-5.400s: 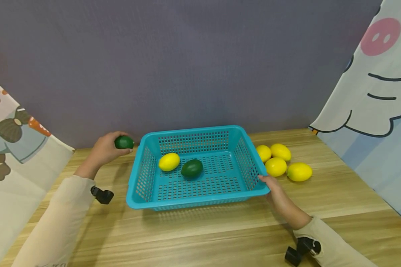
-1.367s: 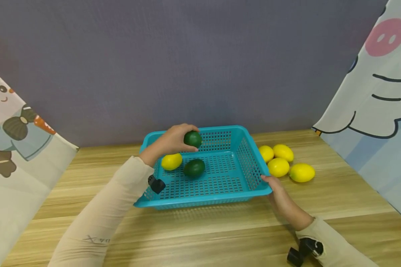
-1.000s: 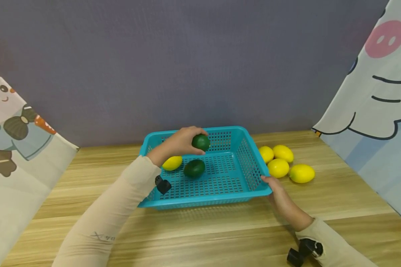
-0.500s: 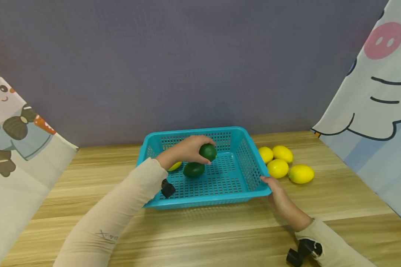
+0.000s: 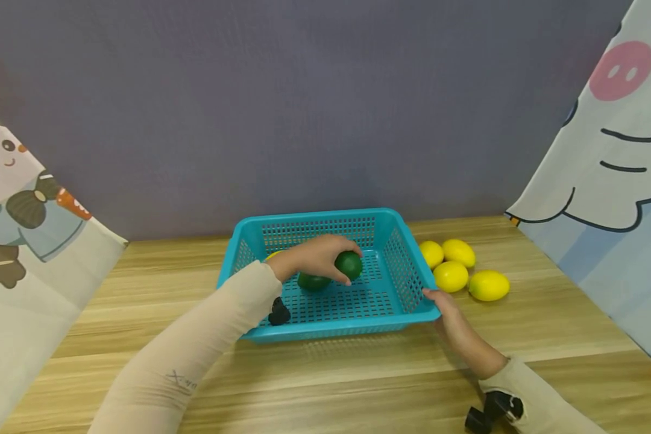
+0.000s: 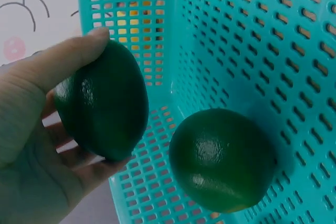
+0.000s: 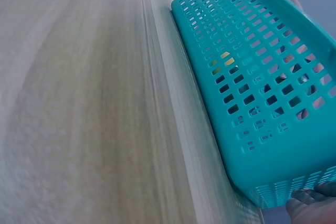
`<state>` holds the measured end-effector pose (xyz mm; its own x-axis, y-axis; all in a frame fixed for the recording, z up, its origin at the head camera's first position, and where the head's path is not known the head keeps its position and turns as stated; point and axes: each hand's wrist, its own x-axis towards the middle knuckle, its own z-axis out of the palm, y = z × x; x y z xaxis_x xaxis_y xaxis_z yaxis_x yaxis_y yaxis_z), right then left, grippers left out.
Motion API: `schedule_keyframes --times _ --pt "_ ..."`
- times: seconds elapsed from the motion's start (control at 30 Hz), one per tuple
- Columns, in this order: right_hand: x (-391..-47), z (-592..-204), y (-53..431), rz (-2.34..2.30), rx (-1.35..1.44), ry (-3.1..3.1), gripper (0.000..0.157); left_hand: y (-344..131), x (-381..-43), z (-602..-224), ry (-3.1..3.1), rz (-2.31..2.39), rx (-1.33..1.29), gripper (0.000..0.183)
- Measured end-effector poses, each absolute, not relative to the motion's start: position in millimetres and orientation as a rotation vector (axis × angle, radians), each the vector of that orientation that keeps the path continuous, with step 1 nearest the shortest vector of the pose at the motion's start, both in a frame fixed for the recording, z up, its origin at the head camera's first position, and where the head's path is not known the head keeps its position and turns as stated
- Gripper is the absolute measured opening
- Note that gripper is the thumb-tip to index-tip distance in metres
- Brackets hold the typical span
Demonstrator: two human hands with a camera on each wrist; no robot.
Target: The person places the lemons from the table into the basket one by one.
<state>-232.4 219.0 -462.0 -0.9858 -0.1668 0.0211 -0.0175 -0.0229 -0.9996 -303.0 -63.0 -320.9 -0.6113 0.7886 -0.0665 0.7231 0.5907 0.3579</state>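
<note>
My left hand (image 5: 321,255) grips a dark green avocado (image 5: 349,266) inside the blue-green plastic basket (image 5: 336,327), low over its perforated floor. In the left wrist view, thumb and fingers wrap this avocado (image 6: 107,103) from the side. A second avocado (image 6: 223,158) lies on the basket floor, partly behind the hand in the head view. One lemon in the basket is mostly hidden by the left wrist, only a yellow sliver (image 5: 273,254) showing. My right hand (image 5: 451,314) holds the basket's front right corner, thumb at the rim and fingers against the outer wall.
Several yellow lemons (image 5: 451,276) sit on the wooden table (image 5: 325,386) just right of the basket. A grey panel (image 5: 325,108) rises behind, and printed cloths (image 5: 618,175) stand at both sides.
My left hand first carried the avocado from left of the basket to over it, then lowered it rightward and toward the floor, past the other avocado. The right hand kept its hold on the corner.
</note>
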Motion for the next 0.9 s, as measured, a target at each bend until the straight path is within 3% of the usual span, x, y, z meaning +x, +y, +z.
schedule_keyframes --times 0.2,0.53,0.73,0.9 --pt "-226.5 -450.9 214.7 -2.232 -0.187 2.037 0.050 -55.8 -301.8 -326.8 2.499 0.362 1.325 0.059" --pt "-239.9 -476.4 224.9 -2.125 -0.190 2.157 0.047 -50.0 -300.7 -336.4 2.417 0.287 1.317 0.056" --pt "-229.3 -456.6 217.4 -2.182 -0.162 2.067 0.049 -46.5 -301.5 -341.6 2.400 0.285 1.307 0.055" --pt "-234.6 -466.2 220.9 -2.136 -0.176 2.131 0.048 -43.8 -300.5 -343.3 2.374 0.285 1.301 0.055"
